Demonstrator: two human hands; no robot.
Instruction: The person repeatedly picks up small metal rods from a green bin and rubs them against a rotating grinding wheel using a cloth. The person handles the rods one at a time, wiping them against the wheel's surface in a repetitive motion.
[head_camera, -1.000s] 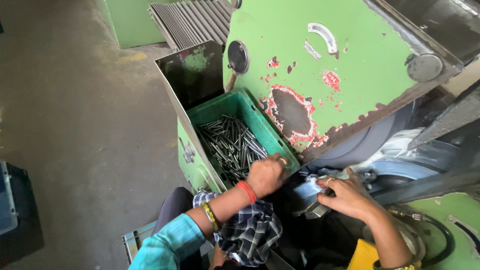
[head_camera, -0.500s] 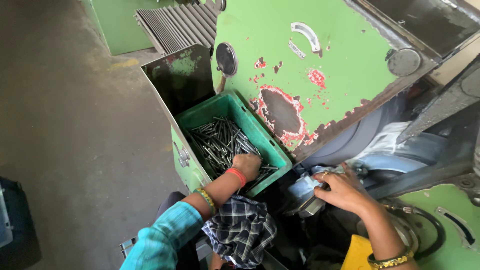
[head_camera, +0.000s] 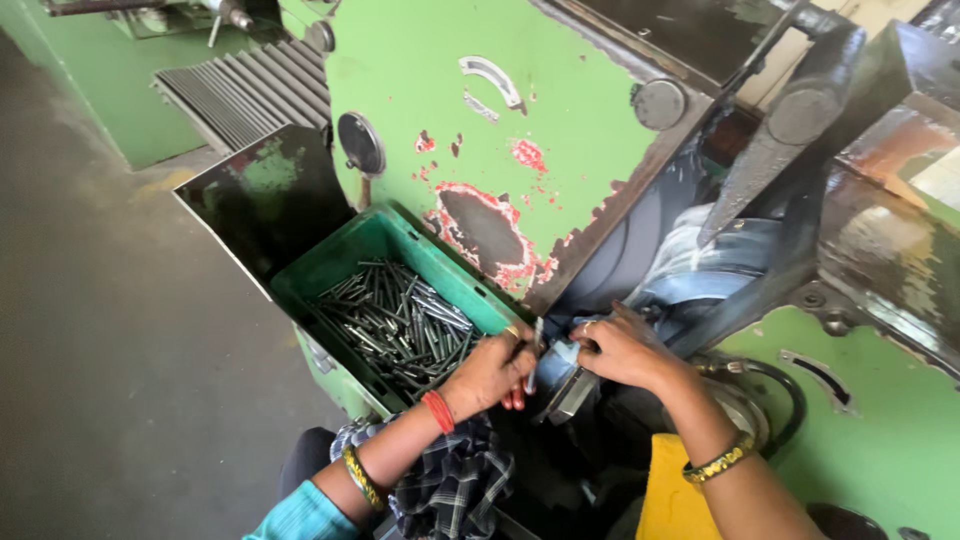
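Observation:
My left hand (head_camera: 492, 372) grips a thin metal rod (head_camera: 534, 352), held upright just past the near rim of a green plastic crate (head_camera: 345, 258). The crate holds several dark metal rods (head_camera: 400, 325) lying in a loose heap. My right hand (head_camera: 622, 350) rests on a shiny metal fixture (head_camera: 562, 382) at the base of the green machine, fingers curled over its top. The two hands are close together, the rod between them. A red band and a gold bangle sit on my left wrist, a gold bangle on my right.
A big green machine (head_camera: 560, 120) with chipped paint rises behind the crate. A dark metal chute (head_camera: 268, 195) stands left of it. A ribbed grey guard (head_camera: 235, 95) lies at the back. Checked cloth (head_camera: 455, 485) covers my lap. A black hose (head_camera: 780, 385) curls at right.
My left hand has left the heap in the crate and come right to the fixture, now with a rod in it. The right hand has stayed on the fixture.

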